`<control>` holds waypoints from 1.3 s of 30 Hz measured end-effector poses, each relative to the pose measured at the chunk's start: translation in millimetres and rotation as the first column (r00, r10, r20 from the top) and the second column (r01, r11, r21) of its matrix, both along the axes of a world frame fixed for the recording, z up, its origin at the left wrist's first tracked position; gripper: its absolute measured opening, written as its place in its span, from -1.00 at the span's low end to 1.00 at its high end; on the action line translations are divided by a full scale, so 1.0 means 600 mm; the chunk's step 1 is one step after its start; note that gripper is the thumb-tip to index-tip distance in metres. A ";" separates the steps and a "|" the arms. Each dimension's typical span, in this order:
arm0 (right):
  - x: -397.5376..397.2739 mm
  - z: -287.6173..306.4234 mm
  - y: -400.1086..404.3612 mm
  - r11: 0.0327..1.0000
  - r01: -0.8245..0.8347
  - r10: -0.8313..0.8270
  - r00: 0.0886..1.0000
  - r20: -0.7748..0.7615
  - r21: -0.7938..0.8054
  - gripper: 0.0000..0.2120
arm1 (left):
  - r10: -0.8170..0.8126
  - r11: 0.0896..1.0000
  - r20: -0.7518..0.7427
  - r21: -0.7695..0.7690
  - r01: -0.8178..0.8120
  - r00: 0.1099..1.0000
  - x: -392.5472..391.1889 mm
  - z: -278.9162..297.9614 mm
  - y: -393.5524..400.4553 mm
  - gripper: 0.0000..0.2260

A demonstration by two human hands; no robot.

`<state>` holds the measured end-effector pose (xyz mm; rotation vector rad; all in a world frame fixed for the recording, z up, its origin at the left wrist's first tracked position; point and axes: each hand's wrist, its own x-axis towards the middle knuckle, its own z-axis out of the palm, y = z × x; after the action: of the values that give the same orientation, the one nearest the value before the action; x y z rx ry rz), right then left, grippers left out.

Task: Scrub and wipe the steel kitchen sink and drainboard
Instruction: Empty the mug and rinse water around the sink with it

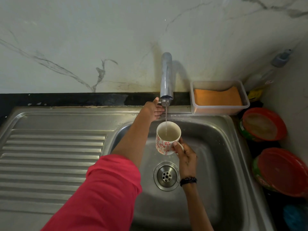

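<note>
Brushed steel sink (216, 147) with ribbed steel drainboard (50, 155); shiny chrome tap (166, 75); glossy ceramic mug (164, 145); translucent plastic tub (220, 109); smooth veined marble wall (83, 39).

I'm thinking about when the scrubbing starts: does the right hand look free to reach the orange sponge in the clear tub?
Probably not yet. The right hand is holding the floral mug under the running tap. The path to the orange sponge in its open tub looks clear, so it likely could once the mug is put down.
</note>
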<state>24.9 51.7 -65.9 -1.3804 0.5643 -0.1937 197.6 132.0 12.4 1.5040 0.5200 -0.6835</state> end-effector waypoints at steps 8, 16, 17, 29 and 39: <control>-0.003 0.003 0.004 1.000 -0.016 0.016 0.999 -0.030 -0.011 -0.66 | -0.009 1.000 -0.006 0.020 0.009 1.000 -0.001 0.001 -0.003 -0.58; -0.004 0.002 0.001 1.000 -0.015 0.015 1.000 -0.020 -0.019 -0.71 | -0.014 1.000 -0.003 0.028 0.014 1.000 -0.002 0.001 -0.002 -0.59; -0.004 0.001 0.001 1.000 -0.013 0.012 1.000 -0.018 -0.018 -0.68 | -0.014 0.999 -0.001 0.031 0.014 1.000 -0.002 0.001 -0.003 -0.59; -0.005 -0.007 -0.002 1.000 0.004 -0.004 1.000 -0.014 0.015 -0.79 | -0.009 0.999 -0.001 0.033 0.009 1.000 -0.004 0.001 -0.004 -0.58; -0.006 -0.014 -0.003 1.000 -0.007 0.007 0.998 -0.059 0.004 -0.72 | -0.020 0.999 -0.006 0.037 0.020 1.000 -0.003 0.001 -0.002 -0.57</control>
<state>21.1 49.9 -74.4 -1.3879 0.6085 -0.1460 195.8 130.7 12.9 1.5441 0.5247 -0.6974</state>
